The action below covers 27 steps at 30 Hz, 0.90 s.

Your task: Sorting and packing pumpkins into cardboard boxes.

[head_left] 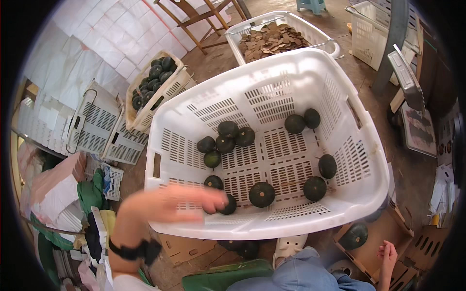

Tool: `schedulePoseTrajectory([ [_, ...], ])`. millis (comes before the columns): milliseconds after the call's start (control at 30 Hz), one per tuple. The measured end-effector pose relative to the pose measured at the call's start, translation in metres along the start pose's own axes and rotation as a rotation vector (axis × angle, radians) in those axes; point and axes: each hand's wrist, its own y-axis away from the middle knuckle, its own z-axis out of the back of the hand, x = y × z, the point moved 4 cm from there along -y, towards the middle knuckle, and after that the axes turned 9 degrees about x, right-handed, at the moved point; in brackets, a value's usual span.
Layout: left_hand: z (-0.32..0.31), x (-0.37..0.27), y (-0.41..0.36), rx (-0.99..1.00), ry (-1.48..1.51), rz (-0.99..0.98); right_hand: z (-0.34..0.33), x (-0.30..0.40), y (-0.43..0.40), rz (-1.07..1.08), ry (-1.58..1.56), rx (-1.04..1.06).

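A large white slotted plastic crate (233,230) stands before me with several round dark green squashes (262,194) on its floor. My left hand (174,203), blurred, passes over the crate's near left side. Its thumb and fingers are spread, and it partly covers a squash (228,204) there; touch cannot be made out. At the lower right, my right hand (388,252) hovers at a shallow cardboard box (382,232), fingers loosely curled with nothing visible in them. One squash (353,236) lies in that box, left of the hand.
A smaller crate (171,98) heaped with squashes stands at the left. Behind the big crate, another white crate (327,38) holds flat brown pieces (273,40). A platform scale (418,123) is at the right. More squashes (247,249) lie under the near rim, beside my shoe (290,245).
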Motion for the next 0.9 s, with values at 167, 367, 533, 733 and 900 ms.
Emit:
schedulePoseTrajectory([
  [167,0.063,0.160,-0.034,0.002,-0.373,0.506,-0.009,0.006,-0.002,-0.021,0.099,0.013],
  [367,-0.022,0.309,-0.093,0.577,-0.556,0.642,0.013,0.015,0.023,-0.162,0.297,0.097],
  [533,-0.058,0.255,-0.161,0.141,-0.612,0.166,0.025,0.000,0.035,-0.218,0.324,0.063],
  [733,-0.099,0.240,-0.208,0.310,-0.935,-0.005,0.010,-0.025,0.019,-0.113,0.190,0.024],
  [900,-0.073,0.238,-0.204,0.203,-0.284,0.388,-0.002,0.015,0.025,-0.106,0.227,0.029],
])
